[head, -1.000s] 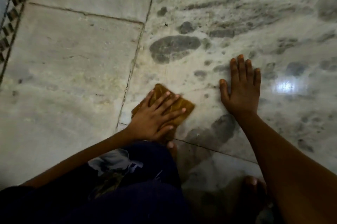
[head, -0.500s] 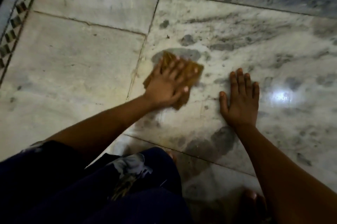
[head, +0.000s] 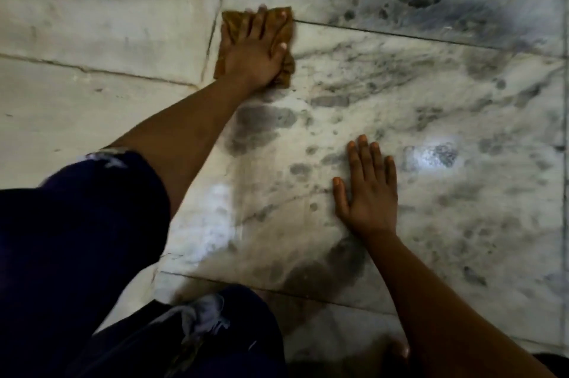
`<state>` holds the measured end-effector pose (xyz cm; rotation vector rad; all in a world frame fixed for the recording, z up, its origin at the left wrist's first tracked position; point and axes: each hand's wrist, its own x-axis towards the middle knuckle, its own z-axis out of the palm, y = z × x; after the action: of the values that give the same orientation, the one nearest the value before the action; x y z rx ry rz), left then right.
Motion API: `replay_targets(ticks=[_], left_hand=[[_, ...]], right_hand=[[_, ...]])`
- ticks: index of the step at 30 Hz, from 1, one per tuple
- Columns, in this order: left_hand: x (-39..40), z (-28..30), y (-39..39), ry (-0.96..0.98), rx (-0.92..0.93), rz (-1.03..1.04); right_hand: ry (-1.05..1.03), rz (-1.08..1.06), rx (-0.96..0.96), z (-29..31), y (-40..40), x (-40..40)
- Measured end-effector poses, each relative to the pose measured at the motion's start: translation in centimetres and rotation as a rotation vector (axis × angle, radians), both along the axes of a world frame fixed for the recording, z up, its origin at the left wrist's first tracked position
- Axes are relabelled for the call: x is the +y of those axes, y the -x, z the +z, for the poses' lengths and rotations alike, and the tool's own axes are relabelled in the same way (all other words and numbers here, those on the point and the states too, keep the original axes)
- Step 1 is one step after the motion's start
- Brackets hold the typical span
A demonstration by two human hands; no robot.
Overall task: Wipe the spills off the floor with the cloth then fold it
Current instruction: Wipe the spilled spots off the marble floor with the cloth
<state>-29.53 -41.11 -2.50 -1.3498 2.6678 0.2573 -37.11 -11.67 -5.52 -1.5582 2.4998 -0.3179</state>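
A small brown cloth [head: 234,27] lies bunched on the white marble floor [head: 92,119], at the corner where the tile seams meet. My left hand [head: 258,54] presses flat on top of it, arm stretched far forward, fingers spread over the fabric. Dark wet patches [head: 261,128] and smaller drops mark the tile between the cloth and my body. My right hand [head: 369,190] rests palm down on the same tile, fingers together, holding nothing. A large dark smear [head: 425,5] shows on the tile beyond the cloth.
My knees in dark blue clothing [head: 80,254] fill the lower left. A bare toe [head: 400,350] shows at the bottom edge. Tile seams [head: 400,36] cross the floor. A bright light reflection [head: 437,153] sits to the right of my right hand.
My left hand has pushed the cloth away from me across the tile, past the big wet patch to the far seam. My right hand has stayed planted on the floor.
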Motion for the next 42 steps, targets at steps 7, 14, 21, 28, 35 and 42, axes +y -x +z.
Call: replay_targets(ticks=[7,14,21,28,35,42], left_hand=[[9.1,-0.4,6.2,-0.041,0.006,-0.389],[5.1,-1.0,-1.7,0.018,0.021,-0.013],[4.8,-0.4,3.2,-0.068,-0.046,0.063],[18.6,-1.0,-8.2,0.004,0.084,-0.381],[13.3,-0.6,-12.7,0.018,0.046,0.080],[14.3,0.8,-6.4,-0.036,-0.137,-0.064]], right_hand=[[-0.018,-0.017,-0.003,0.1,0.5,0.1],[-0.005,-0.010,-0.020,-0.1,0.7,0.0],[-0.004,-0.003,-0.027,-0.2,0.8,0.2],[0.022,0.002,-0.026,0.4,1.5,-0.4],[-0.006,0.010,-0.012,-0.1,1.4,0.4],[-0.055,0.056,-0.058,0.5,0.9,0.4]])
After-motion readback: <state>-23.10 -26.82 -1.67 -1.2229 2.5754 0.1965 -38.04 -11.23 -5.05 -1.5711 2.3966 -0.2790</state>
